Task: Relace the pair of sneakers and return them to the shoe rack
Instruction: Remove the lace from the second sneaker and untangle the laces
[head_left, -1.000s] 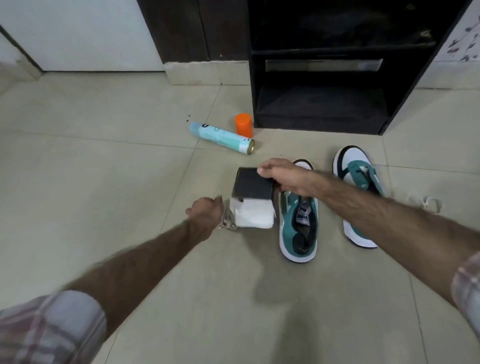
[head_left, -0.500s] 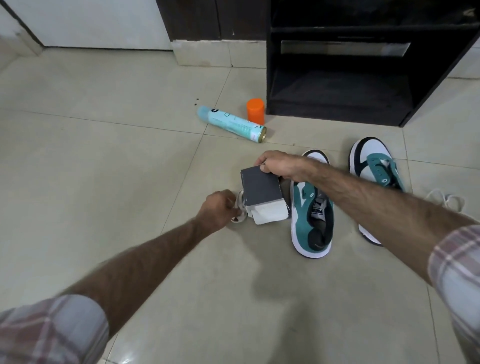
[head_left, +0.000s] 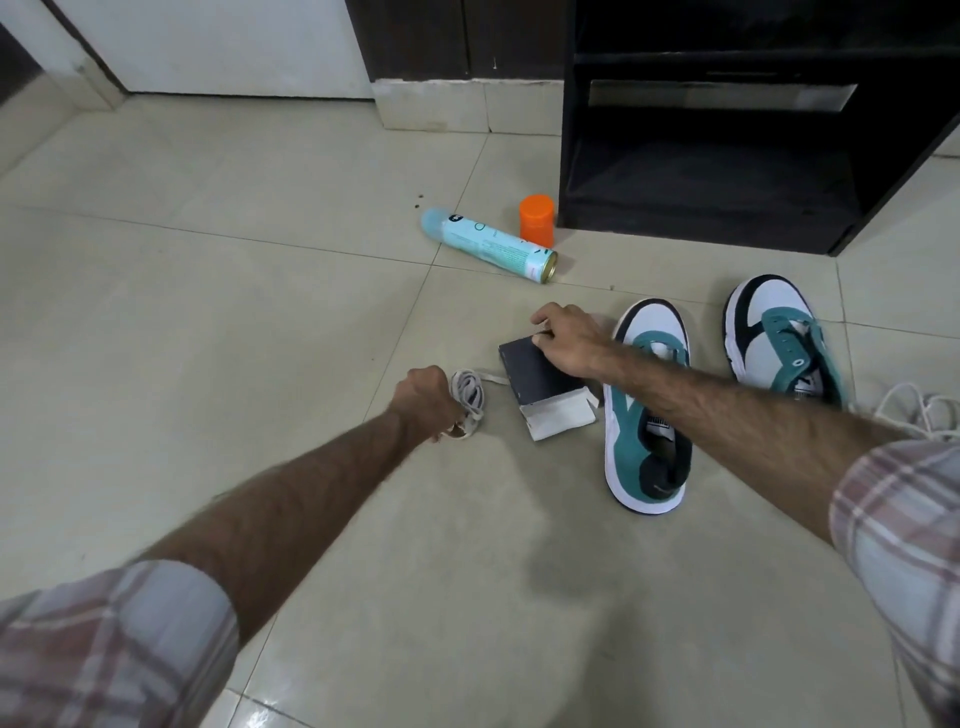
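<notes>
Box (head_left: 540, 376): small, dark lid, white paper or liner (head_left: 558, 415) showing at its near end; lies flat on the tiled floor (head_left: 260, 312), just left of the nearer sneaker. Contents cannot be made out.

Shoe rack (head_left: 727, 156): black, open-fronted, at the far right of the floor against the wall; its visible shelves are dark and no shoes show in them.

Sneakers: left sneaker (head_left: 647, 410) and right sneaker (head_left: 779, 338), teal, white and black, side by side on the floor in front of the rack, toes toward it, eyelets without laces.

Laces: one bundled white lace (head_left: 467, 395) by the box's left side; a second loose white lace (head_left: 919, 410) on the floor right of the right sneaker.

Other: aerosol can (head_left: 488, 244) lying on its side, orange cap (head_left: 536, 221) upright just behind it, near the rack's left corner.

Change: half a second ago the lace bundle sat against the box; it is now drawn clear to the left, and the box lies lower and flatter on the floor.

Left hand (head_left: 426, 402): fingers curled, gripping the lace bundle.

Right hand (head_left: 566, 338): fingers bent over the box's far end, pinching its edge.
</notes>
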